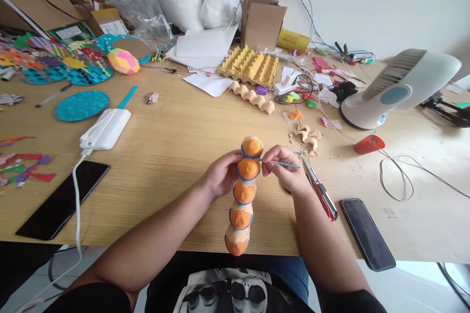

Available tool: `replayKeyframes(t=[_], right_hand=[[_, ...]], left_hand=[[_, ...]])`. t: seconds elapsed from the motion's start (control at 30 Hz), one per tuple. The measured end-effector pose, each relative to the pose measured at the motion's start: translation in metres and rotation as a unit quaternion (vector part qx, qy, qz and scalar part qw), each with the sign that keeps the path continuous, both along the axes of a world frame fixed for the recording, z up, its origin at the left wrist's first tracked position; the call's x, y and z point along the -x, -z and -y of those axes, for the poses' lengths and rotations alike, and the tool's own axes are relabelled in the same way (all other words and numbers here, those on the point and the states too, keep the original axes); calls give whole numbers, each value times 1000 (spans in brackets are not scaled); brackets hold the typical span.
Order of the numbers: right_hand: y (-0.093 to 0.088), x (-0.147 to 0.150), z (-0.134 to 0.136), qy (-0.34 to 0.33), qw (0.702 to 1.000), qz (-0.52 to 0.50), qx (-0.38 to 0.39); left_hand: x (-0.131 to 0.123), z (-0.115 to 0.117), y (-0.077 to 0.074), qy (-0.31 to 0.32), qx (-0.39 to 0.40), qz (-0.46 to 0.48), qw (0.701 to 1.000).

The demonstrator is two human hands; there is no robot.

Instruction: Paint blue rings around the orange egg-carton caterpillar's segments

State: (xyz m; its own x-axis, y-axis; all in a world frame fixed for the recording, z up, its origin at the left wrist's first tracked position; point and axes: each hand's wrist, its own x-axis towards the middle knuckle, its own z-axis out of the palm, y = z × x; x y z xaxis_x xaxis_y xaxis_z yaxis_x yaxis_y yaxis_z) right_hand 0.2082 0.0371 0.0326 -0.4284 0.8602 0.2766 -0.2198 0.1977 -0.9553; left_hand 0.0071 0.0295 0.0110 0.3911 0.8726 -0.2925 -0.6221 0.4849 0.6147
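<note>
A strip of egg carton cups [242,193] stands out over the table's front edge, its domes coated in orange with blue lines along their rims. My left hand [222,174] grips it from the left near the upper cups, fingers partly hidden behind it. On the other side, my right hand [286,167] pinches a thin blue strand or stick [288,164]. One end of this thin piece reaches the gap between the top two domes; I cannot tell whether it is stiff or soft.
Beside my right forearm lie a red utility knife [323,195] and a phone [367,234]. Carton scraps [307,138], a red cup [369,144] and a white fan [392,89] are farther right. A power bank [106,129] and a black phone [62,200] lie left; a yellow egg tray [249,66] is behind.
</note>
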Motion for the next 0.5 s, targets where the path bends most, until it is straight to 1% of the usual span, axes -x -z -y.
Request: replayKeyframes(t=[0.27,0.5], right_hand=[[-2,2,2,-1,1000,11,-16],[-5,2,3,14,998,51,-33]], left_hand=[[0,1,0,6,-22,-26,999],[0,0,0,17,-38,-34,999]])
